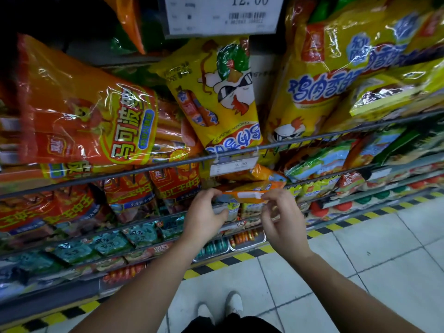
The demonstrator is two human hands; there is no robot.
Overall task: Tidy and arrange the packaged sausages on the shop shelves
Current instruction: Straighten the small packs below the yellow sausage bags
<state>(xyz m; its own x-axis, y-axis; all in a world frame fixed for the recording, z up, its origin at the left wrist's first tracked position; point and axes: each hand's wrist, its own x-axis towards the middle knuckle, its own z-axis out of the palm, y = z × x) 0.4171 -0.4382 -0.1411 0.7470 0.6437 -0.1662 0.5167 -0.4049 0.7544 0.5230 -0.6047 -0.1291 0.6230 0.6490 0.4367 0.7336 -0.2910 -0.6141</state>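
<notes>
An orange sausage packet point(249, 192) with a white label lies flat at the front of the second shelf, below the shelf rail. My left hand point(206, 212) pinches its left end and my right hand point(281, 212) pinches its right end. Above it, a yellow chicken sausage bag point(216, 99) with a cartoon chicken stands upside down behind the rail. A large orange sausage bag point(79, 111) leans to its left, and more yellow bags point(341, 75) are stacked to its right.
A wire shelf rail point(144, 168) carries a price tag point(231, 167). Red packets point(129, 191) fill the shelf left of my hands. Lower shelves hold teal packets point(110, 241). A yellow and black hazard strip point(216, 264) edges the tiled floor point(360, 260).
</notes>
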